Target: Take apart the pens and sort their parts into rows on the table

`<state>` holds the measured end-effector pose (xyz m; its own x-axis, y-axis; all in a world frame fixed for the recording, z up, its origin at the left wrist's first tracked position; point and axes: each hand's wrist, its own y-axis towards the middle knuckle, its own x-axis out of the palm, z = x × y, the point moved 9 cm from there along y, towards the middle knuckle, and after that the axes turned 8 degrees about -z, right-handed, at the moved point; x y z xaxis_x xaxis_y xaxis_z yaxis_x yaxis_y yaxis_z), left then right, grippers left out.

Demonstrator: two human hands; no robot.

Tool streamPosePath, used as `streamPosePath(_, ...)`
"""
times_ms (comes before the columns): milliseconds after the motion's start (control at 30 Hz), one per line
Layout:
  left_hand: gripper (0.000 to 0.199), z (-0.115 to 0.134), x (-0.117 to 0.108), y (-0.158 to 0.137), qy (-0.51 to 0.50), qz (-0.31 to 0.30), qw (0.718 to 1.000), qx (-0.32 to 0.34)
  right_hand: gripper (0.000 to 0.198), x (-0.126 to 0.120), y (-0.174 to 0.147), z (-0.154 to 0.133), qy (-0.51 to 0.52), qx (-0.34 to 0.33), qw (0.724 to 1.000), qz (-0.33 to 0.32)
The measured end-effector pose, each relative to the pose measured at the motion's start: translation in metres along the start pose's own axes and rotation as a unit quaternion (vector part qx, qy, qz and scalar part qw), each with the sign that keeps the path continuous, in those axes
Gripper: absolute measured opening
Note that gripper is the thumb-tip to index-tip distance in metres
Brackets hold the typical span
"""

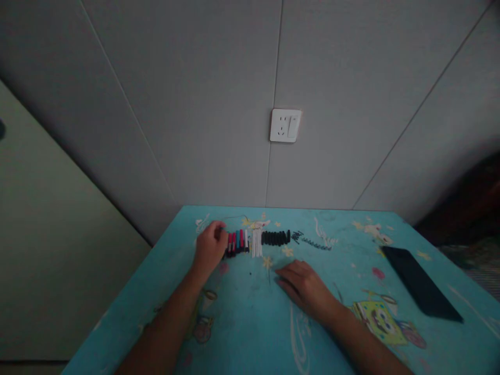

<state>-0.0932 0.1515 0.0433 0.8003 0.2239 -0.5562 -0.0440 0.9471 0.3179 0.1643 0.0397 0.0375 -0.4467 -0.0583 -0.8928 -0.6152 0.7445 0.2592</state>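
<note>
Surface: table under a turquoise printed cover (pixel 250 312), its far edge at a grey panelled wall (pixel 211 104). Print includes flowers and a yellow square cartoon figure (pixel 378 323) right of centre. White plastic socket plate (pixel 285 125) with 1 rocker switch on the wall, above the table. Pale green flat panel (pixel 58 234) at left; dark reddish mass at far right, too dim to identify. Lighting low.

Near the far edge, left to right: side-by-side row of slim markers (pixel 237 241) in pink, red, blue and white with dark ends; bundle of thin white sticks (pixel 257 243); row of short black cylinders (pixel 275 238); slanted line of small dark pieces (pixel 317 244), detail too fine to read. Black flat oblong sheet (pixel 420 281) lies apart, at right.

Left hand (pixel 211 242) at the markers' left end, fingers bent, hiding that end; cannot tell whether it grips any. Right hand (pixel 302 281) palm down, relaxed, nothing visibly held, nearer than the black cylinders. Both forearms cover parts of the print.
</note>
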Motion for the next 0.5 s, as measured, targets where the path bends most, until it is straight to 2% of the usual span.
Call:
streamPosePath(33,0.019,-0.007,-0.009,0.004,0.067,0.018,0.998,0.003,0.025,0.001,-0.001,0.004,0.004,0.008,1.0,-0.003)
streamPosePath(100,0.019,-0.017,-0.014,0.01,0.175,0.014,0.984,0.021,0.023,0.001,-0.002,0.009,0.014,0.02,1.0,0.0)
streamPosePath(233,0.022,-0.039,0.003,0.009,0.305,-0.047,0.951,-0.001,0.013,0.005,-0.001,0.014,0.024,0.041,0.999,-0.001)
streamPosePath(400,0.03,-0.045,0.013,0.007,0.382,-0.059,0.922,-0.004,0.012,0.001,-0.001,0.019,0.055,0.052,0.997,0.002)
streamPosePath(500,0.034,-0.046,0.013,0.008,0.382,-0.059,0.922,0.001,0.015,-0.019,-0.009,0.04,0.088,0.089,0.99,0.067)
